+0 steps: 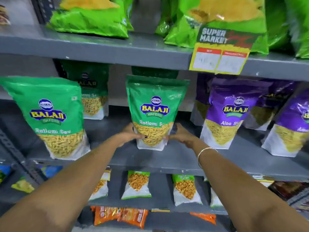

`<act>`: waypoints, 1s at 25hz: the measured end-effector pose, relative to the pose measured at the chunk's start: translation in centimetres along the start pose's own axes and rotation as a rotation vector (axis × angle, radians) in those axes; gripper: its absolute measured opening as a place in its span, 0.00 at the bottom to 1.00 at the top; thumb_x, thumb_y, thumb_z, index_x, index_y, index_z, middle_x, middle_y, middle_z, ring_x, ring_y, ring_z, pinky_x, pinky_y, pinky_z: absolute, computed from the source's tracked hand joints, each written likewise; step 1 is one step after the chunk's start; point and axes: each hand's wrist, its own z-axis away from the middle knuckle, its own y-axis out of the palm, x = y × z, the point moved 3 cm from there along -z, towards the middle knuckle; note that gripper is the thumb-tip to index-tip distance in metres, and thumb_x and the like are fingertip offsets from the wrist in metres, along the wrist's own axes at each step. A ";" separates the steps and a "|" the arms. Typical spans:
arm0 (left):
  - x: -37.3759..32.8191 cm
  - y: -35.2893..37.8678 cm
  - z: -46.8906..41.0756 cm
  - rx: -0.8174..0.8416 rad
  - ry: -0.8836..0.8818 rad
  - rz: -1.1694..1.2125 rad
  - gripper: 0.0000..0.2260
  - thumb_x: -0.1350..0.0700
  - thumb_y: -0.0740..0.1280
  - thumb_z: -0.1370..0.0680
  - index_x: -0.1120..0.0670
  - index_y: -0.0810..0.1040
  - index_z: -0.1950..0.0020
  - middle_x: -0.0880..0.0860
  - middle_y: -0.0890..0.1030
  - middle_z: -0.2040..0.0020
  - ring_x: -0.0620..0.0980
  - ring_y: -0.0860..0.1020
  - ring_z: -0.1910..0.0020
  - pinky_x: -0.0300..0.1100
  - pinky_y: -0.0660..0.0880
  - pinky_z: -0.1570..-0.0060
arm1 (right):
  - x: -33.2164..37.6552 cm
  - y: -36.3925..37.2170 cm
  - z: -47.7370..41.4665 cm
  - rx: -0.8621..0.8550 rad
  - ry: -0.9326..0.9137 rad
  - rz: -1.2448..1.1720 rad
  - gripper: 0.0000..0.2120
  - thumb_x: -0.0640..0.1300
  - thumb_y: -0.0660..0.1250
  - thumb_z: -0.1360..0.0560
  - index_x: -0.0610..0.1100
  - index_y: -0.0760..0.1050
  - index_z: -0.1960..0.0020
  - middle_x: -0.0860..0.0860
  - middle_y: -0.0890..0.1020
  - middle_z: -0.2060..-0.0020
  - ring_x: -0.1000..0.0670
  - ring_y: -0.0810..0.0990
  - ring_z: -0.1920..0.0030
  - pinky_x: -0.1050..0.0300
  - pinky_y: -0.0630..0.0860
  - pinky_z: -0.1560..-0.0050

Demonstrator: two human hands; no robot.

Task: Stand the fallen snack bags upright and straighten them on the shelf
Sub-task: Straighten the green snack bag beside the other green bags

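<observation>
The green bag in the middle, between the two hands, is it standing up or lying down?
Standing up. The middle green bag rests on its white bottom edge on the shelf, label upright, left hand and right hand against its lower sides.

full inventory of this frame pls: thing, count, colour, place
Green Ratlami Sev pouch held at centre: 1, green and white, upright, middle shelf.
Other green Ratlami Sev pouches: 2 clearly visible, front left and one behind it.
Purple Aloo Sev pouches: at least 3, right of middle shelf.
Bright green snack bags: several, top shelf.
Yellow and red price tag: 1, top shelf edge.
Small green-topped snack packets: about 4, lower shelf.
Orange packets: a few, bottom shelf.
Grey metal shelving: 1.
Silver bangle: 1, right wrist.
Left hand: on pouch's left side.
Right hand: on pouch's right side.
</observation>
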 end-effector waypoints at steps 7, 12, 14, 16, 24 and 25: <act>0.4 1.7 1.2 -0.175 -0.041 0.055 0.31 0.61 0.74 0.31 0.57 0.66 0.32 0.52 0.73 0.33 0.53 0.71 0.33 0.43 0.68 0.37 | -0.1 2.7 0.2 0.085 -0.175 -0.218 0.33 0.24 0.71 0.35 0.34 0.66 0.33 0.38 0.74 0.34 0.40 0.74 0.34 0.46 0.70 0.33; 0.7 2.0 5.0 -0.150 -0.052 0.009 0.32 0.57 0.75 0.31 0.57 0.66 0.31 0.53 0.73 0.31 0.54 0.70 0.31 0.46 0.68 0.35 | -0.4 3.7 4.1 0.087 -0.159 -0.163 0.32 0.29 0.73 0.35 0.37 0.66 0.33 0.41 0.76 0.35 0.44 0.75 0.35 0.51 0.71 0.35; 1.0 1.8 6.2 -0.123 -0.042 -0.009 0.33 0.55 0.76 0.33 0.56 0.66 0.30 0.54 0.73 0.31 0.55 0.70 0.31 0.49 0.68 0.33 | -0.3 4.1 5.7 0.064 -0.131 -0.157 0.32 0.30 0.73 0.34 0.38 0.66 0.33 0.44 0.76 0.36 0.47 0.74 0.37 0.54 0.71 0.37; 1.1 1.7 7.0 -0.104 -0.027 -0.021 0.32 0.56 0.76 0.32 0.56 0.67 0.31 0.54 0.73 0.31 0.55 0.70 0.31 0.49 0.68 0.32 | -0.2 4.4 6.8 0.051 -0.103 -0.151 0.31 0.31 0.72 0.33 0.38 0.66 0.33 0.47 0.76 0.39 0.51 0.73 0.39 0.57 0.70 0.41; 1.2 1.9 7.8 -0.125 0.001 -0.006 0.30 0.58 0.74 0.30 0.56 0.66 0.31 0.55 0.73 0.30 0.56 0.69 0.30 0.47 0.67 0.35 | -0.2 4.9 7.5 0.044 -0.079 -0.094 0.32 0.32 0.72 0.32 0.37 0.64 0.31 0.41 0.75 0.35 0.43 0.73 0.33 0.55 0.69 0.37; 1.1 1.9 7.8 -0.129 -0.003 -0.009 0.30 0.58 0.74 0.30 0.57 0.66 0.30 0.55 0.72 0.30 0.56 0.69 0.30 0.47 0.67 0.35 | -0.2 4.9 7.3 0.044 -0.081 -0.098 0.33 0.33 0.72 0.32 0.37 0.63 0.31 0.41 0.75 0.34 0.43 0.72 0.33 0.53 0.69 0.35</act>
